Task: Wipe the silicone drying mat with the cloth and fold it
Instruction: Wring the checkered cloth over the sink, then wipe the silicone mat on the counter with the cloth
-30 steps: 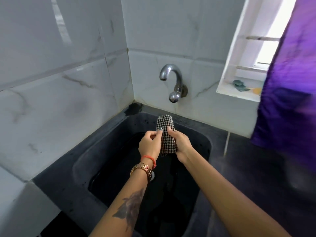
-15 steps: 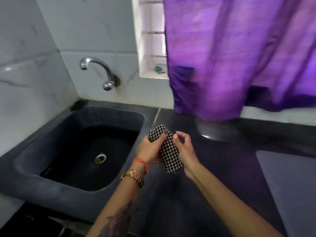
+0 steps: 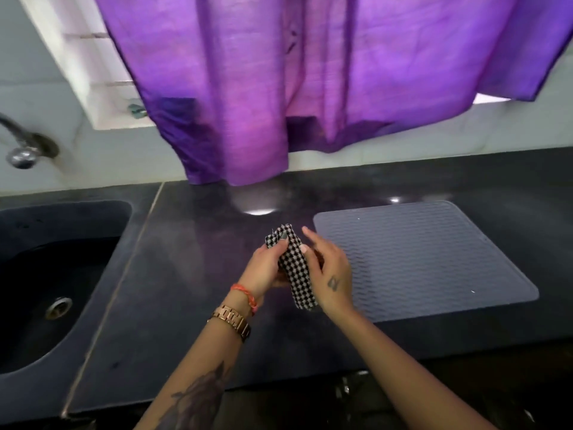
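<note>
Both hands meet over the dark countertop [image 3: 192, 274], and between them hangs a bunched black-and-white checked cloth [image 3: 294, 268]. Her left hand [image 3: 266, 265] has its fingers curled round the upper part of the cloth, the thumb pressed down on the top fold where a grey-painted nail shows. Her right hand [image 3: 330, 271] sits just beside it on the other flank of the cloth; its thumb tip touches the fabric, while the other fingers are spread and fairly straight, pointing away from her, so it looks more like a steadying touch than a real hold. The cloth's lower end dangles below the two palms, just above the counter.

Just to the right of the hands, with its near left edge partly hidden by the right wrist, lies the silicone drying mat [image 3: 424, 259], a pale grey ribbed rectangle with rounded corners, spread flat and unfolded on the counter. The cloth is not touching it.

On the left wrist, toward her from the grip, sit an orange thread bracelet [image 3: 246, 294] and a rose-gold watch [image 3: 232, 321]; a dark tattoo runs along that forearm. Well off to the left of the hands is the black sink [image 3: 46, 212] with its metal drain. Beyond the hands a purple curtain [image 3: 279, 88] hangs down to the counter's back edge, and a blurred tap [image 3: 21, 150] shows on the wall far left.
</note>
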Demonstrator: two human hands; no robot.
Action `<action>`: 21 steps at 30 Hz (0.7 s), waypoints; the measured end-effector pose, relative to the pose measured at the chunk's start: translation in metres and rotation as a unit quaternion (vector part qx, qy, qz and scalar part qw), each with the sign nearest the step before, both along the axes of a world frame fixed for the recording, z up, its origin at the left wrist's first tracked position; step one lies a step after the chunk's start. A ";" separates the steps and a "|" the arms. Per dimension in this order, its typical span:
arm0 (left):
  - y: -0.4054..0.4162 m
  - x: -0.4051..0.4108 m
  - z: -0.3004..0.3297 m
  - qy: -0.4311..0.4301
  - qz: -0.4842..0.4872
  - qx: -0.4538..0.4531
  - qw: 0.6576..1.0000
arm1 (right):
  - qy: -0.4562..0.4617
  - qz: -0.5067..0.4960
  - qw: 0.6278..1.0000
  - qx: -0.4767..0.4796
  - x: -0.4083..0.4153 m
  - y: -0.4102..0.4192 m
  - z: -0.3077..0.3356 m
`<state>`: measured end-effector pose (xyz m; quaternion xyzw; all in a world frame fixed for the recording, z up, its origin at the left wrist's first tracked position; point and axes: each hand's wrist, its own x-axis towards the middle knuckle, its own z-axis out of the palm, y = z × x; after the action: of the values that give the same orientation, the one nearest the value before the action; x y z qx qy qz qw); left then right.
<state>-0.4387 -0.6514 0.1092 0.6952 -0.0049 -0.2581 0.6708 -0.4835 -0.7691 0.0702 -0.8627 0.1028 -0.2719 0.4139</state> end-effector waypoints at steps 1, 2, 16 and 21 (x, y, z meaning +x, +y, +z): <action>-0.009 0.000 -0.003 -0.004 -0.010 0.003 1.000 | -0.016 -0.010 1.000 -0.009 -0.007 -0.007 0.000; -0.017 0.001 -0.006 -0.010 -0.020 0.012 1.000 | -0.025 -0.020 0.999 -0.018 -0.013 -0.014 -0.001; -0.117 -0.002 -0.020 0.020 -0.273 0.000 0.962 | 0.061 -0.007 0.996 0.068 -0.060 -0.117 -0.027; -0.124 0.013 -0.042 -0.117 -0.143 0.080 0.980 | 0.077 0.062 0.989 0.114 -0.049 -0.147 -0.031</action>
<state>-0.4253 -0.7755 0.0676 0.7641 -0.1619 -0.2676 0.5641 -0.5320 -0.9164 0.0391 -0.8331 0.1106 -0.1648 0.5162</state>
